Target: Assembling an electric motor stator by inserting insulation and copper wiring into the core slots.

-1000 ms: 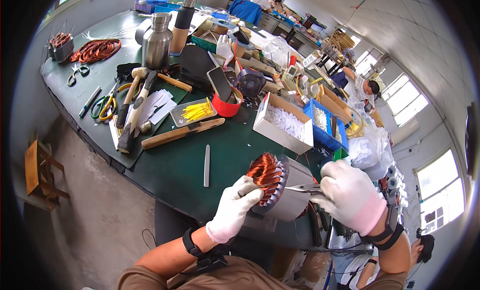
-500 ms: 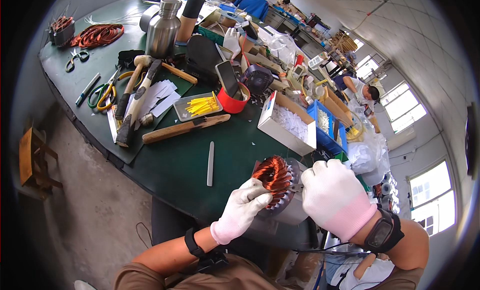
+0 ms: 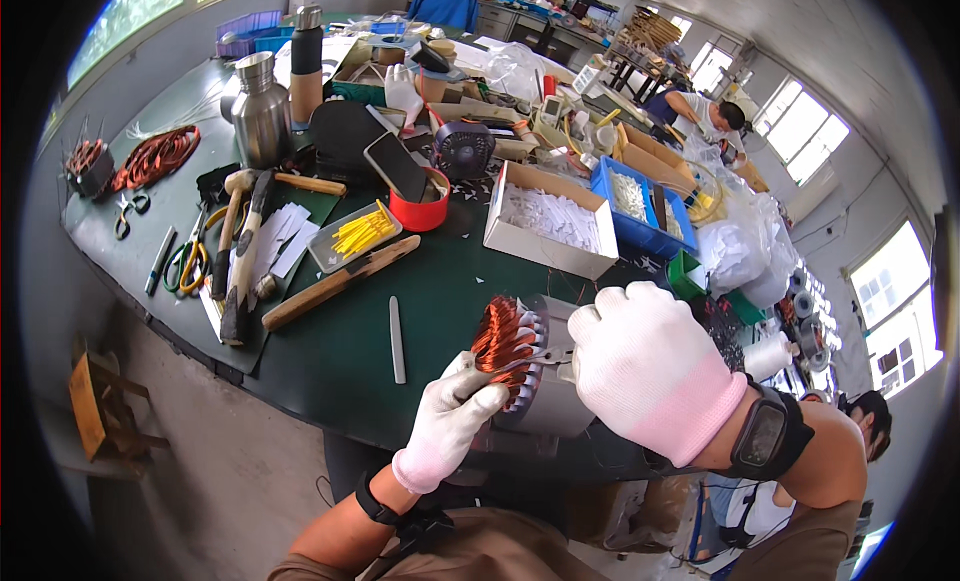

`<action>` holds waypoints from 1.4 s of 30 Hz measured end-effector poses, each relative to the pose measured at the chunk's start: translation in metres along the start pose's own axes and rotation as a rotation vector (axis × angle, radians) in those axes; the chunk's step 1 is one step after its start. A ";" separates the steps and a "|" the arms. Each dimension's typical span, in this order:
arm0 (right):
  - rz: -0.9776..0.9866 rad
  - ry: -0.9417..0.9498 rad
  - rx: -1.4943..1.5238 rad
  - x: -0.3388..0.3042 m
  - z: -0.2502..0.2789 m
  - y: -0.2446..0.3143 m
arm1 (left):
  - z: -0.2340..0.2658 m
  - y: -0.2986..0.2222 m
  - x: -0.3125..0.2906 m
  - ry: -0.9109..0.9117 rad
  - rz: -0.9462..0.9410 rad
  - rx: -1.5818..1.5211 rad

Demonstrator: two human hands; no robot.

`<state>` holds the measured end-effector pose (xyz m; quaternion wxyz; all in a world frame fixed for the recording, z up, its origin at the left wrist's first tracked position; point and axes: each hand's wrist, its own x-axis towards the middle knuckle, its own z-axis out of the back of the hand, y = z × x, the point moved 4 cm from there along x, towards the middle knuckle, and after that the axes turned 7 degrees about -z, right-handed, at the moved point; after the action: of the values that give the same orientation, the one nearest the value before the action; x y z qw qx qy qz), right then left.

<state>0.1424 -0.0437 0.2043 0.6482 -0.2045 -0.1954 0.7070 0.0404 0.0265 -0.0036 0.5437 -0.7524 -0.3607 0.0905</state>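
A motor stator point(image 3: 553, 406), a grey metal cylinder, sits near the table's front edge with its end facing left. Copper windings point(image 3: 503, 331) bulge from that end, ringed by white insulation tabs. My gloved left hand point(image 3: 448, 413) is closed in a pinch below the windings, on a thin strand like a wire. From my gloved right hand point(image 3: 640, 366) come the metal jaws of what look like pliers point(image 3: 549, 358), at the rim of the windings. The fist hides the handles. The jaws meet or nearly meet the strand; which one I cannot tell.
A pale flat stick point(image 3: 397, 341) lies left of the stator. Beyond are a wooden bar point(image 3: 340, 283), a tray of yellow sticks point(image 3: 356, 237), a white box of paper slips point(image 3: 550, 221), a blue bin point(image 3: 640, 209) and hammers point(image 3: 243, 261). A co-worker point(image 3: 700, 121) sits at far right.
The view has swung, so the table's things appear shifted left. The stator shows more of its side, and the jaws show more clearly at the windings. Both hands keep their grip.
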 end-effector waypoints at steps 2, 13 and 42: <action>-0.003 -0.008 0.051 -0.007 -0.001 -0.012 | -0.003 -0.002 0.000 0.009 -0.009 0.034; -0.260 -0.146 0.277 -0.114 -0.071 -0.059 | -0.002 0.004 -0.002 -0.105 -0.070 0.057; -0.182 -0.176 0.166 -0.100 -0.060 -0.050 | -0.008 0.014 -0.008 -0.234 -0.018 -0.188</action>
<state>0.2242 -0.1383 0.1849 0.7046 -0.0691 -0.2100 0.6742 0.0449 0.0134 -0.0147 0.4259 -0.7809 -0.4355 0.1386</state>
